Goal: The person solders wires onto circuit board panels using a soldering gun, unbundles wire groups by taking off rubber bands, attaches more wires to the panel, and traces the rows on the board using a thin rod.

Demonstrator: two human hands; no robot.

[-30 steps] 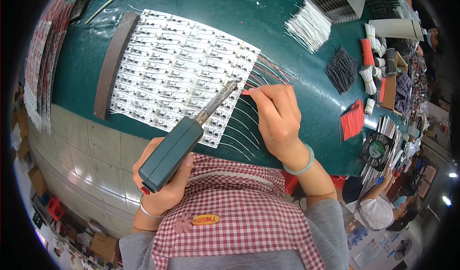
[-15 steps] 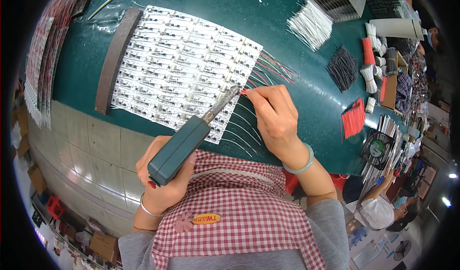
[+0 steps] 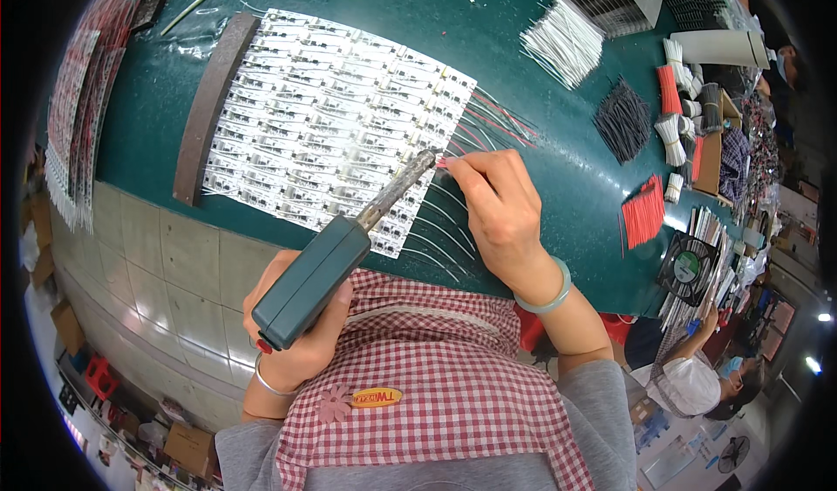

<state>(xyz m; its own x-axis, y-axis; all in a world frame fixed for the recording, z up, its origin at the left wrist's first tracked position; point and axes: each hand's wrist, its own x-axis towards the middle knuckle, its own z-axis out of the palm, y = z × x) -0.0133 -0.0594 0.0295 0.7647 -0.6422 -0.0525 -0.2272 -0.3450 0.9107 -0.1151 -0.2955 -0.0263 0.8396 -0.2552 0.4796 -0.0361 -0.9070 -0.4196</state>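
Note:
My left hand (image 3: 305, 351) is wrapped round the dark green handle of a soldering gun (image 3: 316, 280). Its metal tip points up and right, at the right edge of a white panel of small circuit boards (image 3: 340, 107). Right beside that tip, my right hand (image 3: 504, 216) pinches short red wires (image 3: 443, 162) between thumb and fingertips. Whether the tip touches the wires or the board, I cannot tell. Several thin white wires (image 3: 446, 240) and red wires (image 3: 501, 123) stick out past the panel's right edge, and many more lie across the boards.
A brown bar (image 3: 209, 125) lies along the panel's left edge on the green table (image 3: 558, 194). To the right are piles of white wires (image 3: 565, 42), black wires (image 3: 622, 120) and red wires (image 3: 643, 212), plus a small fan (image 3: 687, 269). A co-worker (image 3: 697, 382) sits at the lower right.
The soldering gun's body has shifted slightly left and down, its tip staying by the panel's right edge. My right hand has moved up a little, still pinching the red wires.

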